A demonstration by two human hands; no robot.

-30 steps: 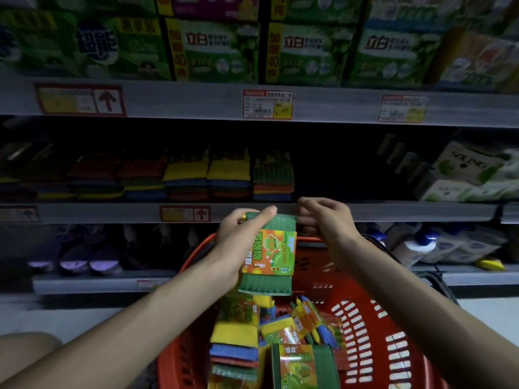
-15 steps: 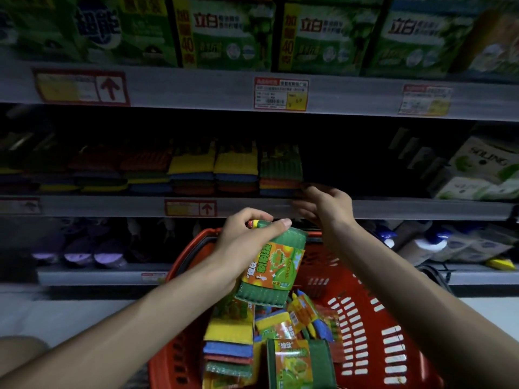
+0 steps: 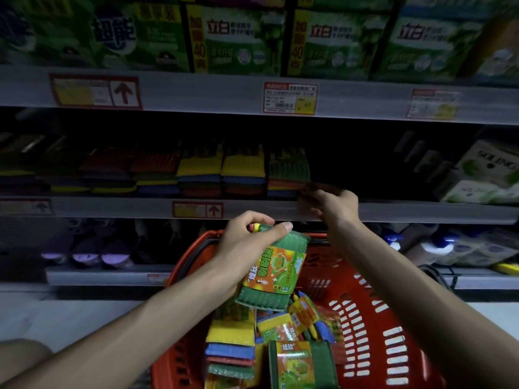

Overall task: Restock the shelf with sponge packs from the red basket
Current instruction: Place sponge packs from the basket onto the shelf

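Note:
My left hand (image 3: 248,238) grips a green sponge pack (image 3: 273,272) with an orange label by its top end, tilted, above the red basket (image 3: 373,327). Several more sponge packs (image 3: 233,346) lie in the basket below it. My right hand (image 3: 332,203) reaches over the front edge of the middle shelf (image 3: 112,207), its fingertips beside the rightmost stack of sponge packs (image 3: 288,172); it holds nothing. A row of stacked sponge packs (image 3: 199,171) fills the left part of that shelf.
To the right of the stacks the middle shelf is dark, then come white boxes (image 3: 488,175). Green detergent boxes (image 3: 236,37) stand on the upper shelf. Bottles (image 3: 432,245) and purple items (image 3: 87,254) sit on the lower shelf.
My right hand let go of the pack's top and moved up and right to the middle shelf's edge. My left hand tilted the green pack and kept holding it.

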